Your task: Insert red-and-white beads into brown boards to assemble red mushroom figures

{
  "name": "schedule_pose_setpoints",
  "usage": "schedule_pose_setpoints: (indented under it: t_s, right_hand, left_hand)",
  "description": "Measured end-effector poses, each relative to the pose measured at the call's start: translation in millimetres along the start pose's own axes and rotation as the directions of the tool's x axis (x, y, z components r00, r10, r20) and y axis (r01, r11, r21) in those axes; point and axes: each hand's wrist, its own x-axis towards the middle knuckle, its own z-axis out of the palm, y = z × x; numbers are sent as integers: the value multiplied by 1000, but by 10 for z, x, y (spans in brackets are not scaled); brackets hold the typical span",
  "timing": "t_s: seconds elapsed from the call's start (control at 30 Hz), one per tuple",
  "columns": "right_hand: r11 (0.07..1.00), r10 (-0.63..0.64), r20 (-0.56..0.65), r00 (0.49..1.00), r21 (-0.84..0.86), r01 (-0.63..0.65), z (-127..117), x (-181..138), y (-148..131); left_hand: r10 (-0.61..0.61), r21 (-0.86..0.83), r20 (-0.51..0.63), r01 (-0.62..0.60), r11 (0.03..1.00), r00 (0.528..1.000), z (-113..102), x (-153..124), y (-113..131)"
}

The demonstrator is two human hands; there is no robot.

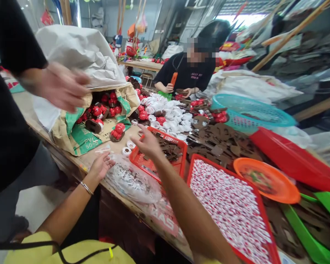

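Observation:
My left hand (101, 165) is palm up with its fingers spread, holding nothing. It hovers at the table edge beside a clear plastic bag (133, 181) of small silvery and white pieces. Over the near rim of a red basket (183, 156) with dark brown flat pieces, my right hand (149, 143) reaches out, fingers extended and nothing in them. White rings (126, 151) lie just left of it. Beyond them a red and brown round figure (117, 132) rests on the table in front of a PVC sack (85, 137) spilling similar figures.
Another person's blurred hand (62, 86) enters at left. Across the table a co-worker (184, 73) holds an orange tool (174, 78). White parts (167, 110) form a pile. At right are a red tray (273, 249) of small red-white pieces, an orange plate (288, 192) and a turquoise basket (250, 106).

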Motion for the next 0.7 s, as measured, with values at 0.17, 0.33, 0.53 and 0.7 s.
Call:
schedule_pose_setpoints:
  t_s: [0.17, 0.33, 0.53, 0.7]
  right_hand:
    - [854, 512, 2, 859, 107, -509, 912, 672, -212]
    - [757, 601, 42, 798, 289, -585, 1146, 787, -87]
    - [717, 482, 108, 869, 521, -463, 602, 589, -26]
    - [434, 25, 324, 946, 848, -302, 149, -331, -12]
  left_hand:
    - [-22, -32, 44, 23, 999, 999, -87, 42, 19]
    - [-17, -66, 25, 18, 998, 1000, -218, 80, 71]
    - [19, -112, 66, -12, 994, 998, -302, 76, 212]
    - [-135, -123, 470, 216, 969, 872, -249, -264, 216]
